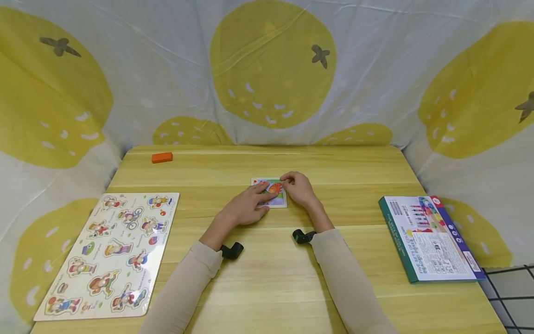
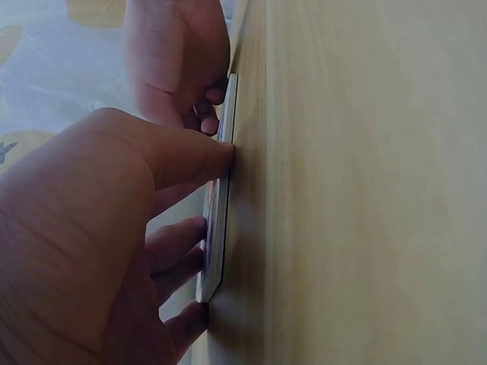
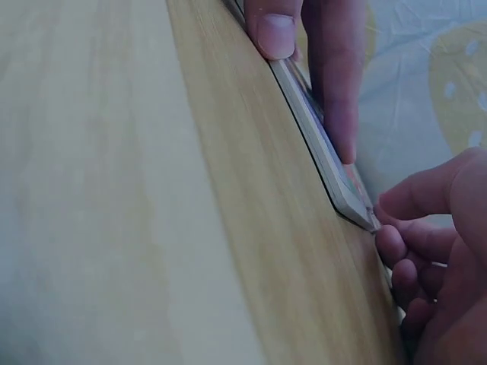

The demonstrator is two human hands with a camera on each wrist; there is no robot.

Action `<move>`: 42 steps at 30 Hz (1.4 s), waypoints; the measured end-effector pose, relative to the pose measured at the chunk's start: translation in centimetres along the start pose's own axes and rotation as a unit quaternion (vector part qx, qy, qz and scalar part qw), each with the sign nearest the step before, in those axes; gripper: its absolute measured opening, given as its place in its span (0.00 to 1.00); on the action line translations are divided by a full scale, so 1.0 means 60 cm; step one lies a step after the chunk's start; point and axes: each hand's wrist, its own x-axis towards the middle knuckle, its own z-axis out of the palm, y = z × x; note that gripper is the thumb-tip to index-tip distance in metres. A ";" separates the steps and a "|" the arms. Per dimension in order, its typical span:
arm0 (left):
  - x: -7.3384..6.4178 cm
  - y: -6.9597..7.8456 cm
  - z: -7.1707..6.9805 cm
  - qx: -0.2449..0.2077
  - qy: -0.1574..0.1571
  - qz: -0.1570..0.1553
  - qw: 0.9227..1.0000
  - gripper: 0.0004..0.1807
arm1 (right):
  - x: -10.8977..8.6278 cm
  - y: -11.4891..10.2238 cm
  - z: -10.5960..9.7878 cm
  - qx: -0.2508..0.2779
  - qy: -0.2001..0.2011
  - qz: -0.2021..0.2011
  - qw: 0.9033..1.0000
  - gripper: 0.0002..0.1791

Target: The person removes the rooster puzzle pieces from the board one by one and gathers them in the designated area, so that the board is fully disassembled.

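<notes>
The illustrated board (image 1: 277, 202) lies flat on the wooden table (image 1: 267, 273). The left hand (image 1: 247, 206) rests extended fingers across it, thumb at the near edge. The right hand (image 1: 298, 188), fingers curled, appears to pinch the far right corner; contact is partly hidden. Handling seems under way, release not yet made.

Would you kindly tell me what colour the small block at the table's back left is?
The block is orange-red, showing best in the head view.

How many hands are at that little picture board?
2. The left hand rests on the small picture board; the right hand is at its right edge. No others show.
</notes>
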 end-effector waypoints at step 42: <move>-0.003 -0.002 0.005 -0.013 0.010 0.017 1.000 0.29 | -0.004 -0.015 0.014 -0.016 0.016 -0.009 1.000 0.17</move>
